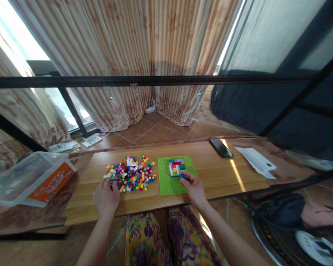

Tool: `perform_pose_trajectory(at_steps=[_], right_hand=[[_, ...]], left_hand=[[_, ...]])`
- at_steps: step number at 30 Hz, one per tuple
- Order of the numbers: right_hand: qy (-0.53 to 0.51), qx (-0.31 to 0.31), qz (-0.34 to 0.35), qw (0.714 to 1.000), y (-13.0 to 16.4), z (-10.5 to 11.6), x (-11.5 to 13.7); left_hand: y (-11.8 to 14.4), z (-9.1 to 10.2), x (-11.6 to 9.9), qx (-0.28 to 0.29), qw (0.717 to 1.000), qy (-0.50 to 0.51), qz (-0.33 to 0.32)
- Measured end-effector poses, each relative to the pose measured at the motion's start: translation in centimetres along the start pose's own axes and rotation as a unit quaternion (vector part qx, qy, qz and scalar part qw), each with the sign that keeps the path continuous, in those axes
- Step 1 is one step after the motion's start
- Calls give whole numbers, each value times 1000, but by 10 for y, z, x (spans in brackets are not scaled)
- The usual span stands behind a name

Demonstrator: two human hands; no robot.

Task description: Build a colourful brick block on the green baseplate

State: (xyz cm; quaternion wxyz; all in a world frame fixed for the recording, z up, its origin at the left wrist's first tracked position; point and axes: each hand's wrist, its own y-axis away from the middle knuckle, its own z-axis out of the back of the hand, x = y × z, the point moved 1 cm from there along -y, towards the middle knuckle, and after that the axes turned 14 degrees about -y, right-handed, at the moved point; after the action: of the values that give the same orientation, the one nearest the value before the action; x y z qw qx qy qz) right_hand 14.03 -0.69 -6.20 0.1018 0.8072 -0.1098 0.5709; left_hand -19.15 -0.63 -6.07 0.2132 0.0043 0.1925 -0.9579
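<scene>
My right hand [193,187] pinches a small blue toy brick [182,176] at the near right corner of a built block of bricks [175,168]. That block has mixed colours on top, among them red, white, green and yellow, and stands on a green studded baseplate [164,186]. Whether the pinched brick touches the block, I cannot tell. At the left edge of a heap of loose coloured bricks [134,175] lies my left hand [107,195], thumb and fingers apart. Its fingertips are by a white brick [107,176] and some blue ones, partly hidden.
Everything sits on a wooden board [144,201]. A black phone [221,148] and a white paper [254,160] lie to the right. A clear plastic tub [13,177] with an orange label stands at the left. A black metal bar [161,80] crosses beyond the board.
</scene>
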Motion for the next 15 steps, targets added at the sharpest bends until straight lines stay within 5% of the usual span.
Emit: perform_pose_trajectory(at_steps=[15], right_hand=[[98,25,42,994,-10,-8,-4]], left_hand=[[3,-2,0,-5,1000,24,14]])
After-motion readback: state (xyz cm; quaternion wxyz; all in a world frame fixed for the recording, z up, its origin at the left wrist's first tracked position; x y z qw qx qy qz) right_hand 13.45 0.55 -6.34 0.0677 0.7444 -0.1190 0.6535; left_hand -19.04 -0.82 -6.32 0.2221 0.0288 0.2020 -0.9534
